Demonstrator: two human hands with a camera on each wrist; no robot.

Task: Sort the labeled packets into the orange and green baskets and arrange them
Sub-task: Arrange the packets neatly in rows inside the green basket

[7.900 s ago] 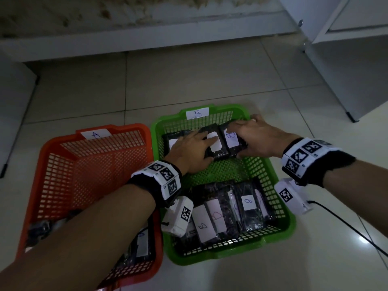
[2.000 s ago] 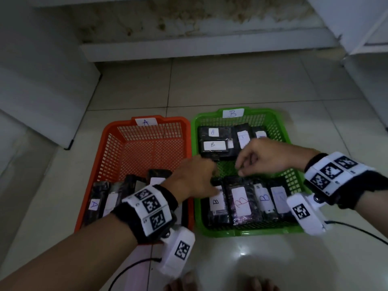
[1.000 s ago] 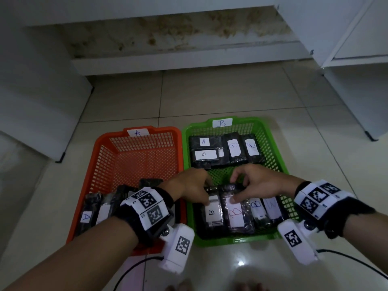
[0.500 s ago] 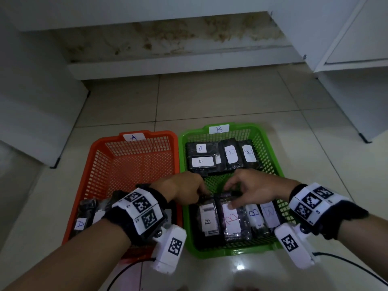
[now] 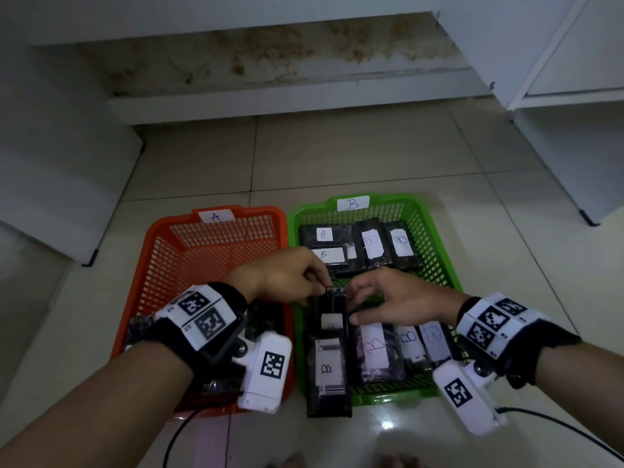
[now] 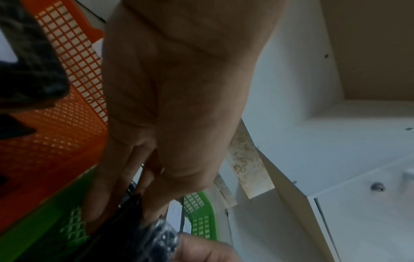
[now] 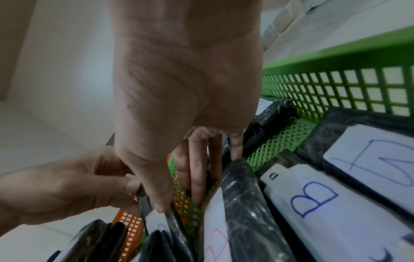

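Note:
The orange basket [image 5: 158, 265], tagged A, stands left of the green basket [image 5: 435, 251], tagged B. My left hand [image 5: 322, 285] pinches the far end of a black packet [image 5: 329, 363] with a B label at the green basket's near left. My right hand [image 5: 351, 307] grips the same packet from the right, thumb on its side. The packet's near end overhangs the green front rim. In the left wrist view the fingers [image 6: 107, 198] clamp the packet's dark edge [image 6: 132, 207]. In the right wrist view my thumb [image 7: 156, 198] presses on the packet.
Three more B packets [image 5: 374, 349] lie in the green basket's near row, and several B packets [image 5: 371, 246] along its far wall. Dark packets [image 5: 266, 319] in the orange basket's near end are mostly hidden by my left wrist. White cabinets [image 5: 574, 62] stand at the right and left.
Both hands have closed on the near-left B packet and raised its far end. Its near end now sticks out over the green basket's front rim.

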